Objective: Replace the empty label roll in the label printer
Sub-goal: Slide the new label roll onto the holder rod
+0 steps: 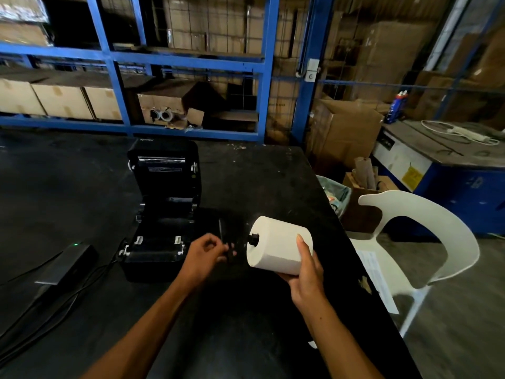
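Note:
A black label printer (161, 214) stands on the dark table (246, 176) with its lid swung up and its roll bay showing no roll. My right hand (306, 272) grips a full white label roll (278, 244) from below and behind, held above the table to the right of the printer. A black spindle end (253, 239) sticks out of the roll's left face. My left hand (203, 254) is closed on a small black part (231, 251) just left of the spindle; what the part is cannot be made out.
A black power adapter (68, 263) with a green light and its cables lie left of the printer. A white plastic chair (426, 236) stands at the table's right edge. Blue shelving (191, 61) with cardboard boxes runs behind the table.

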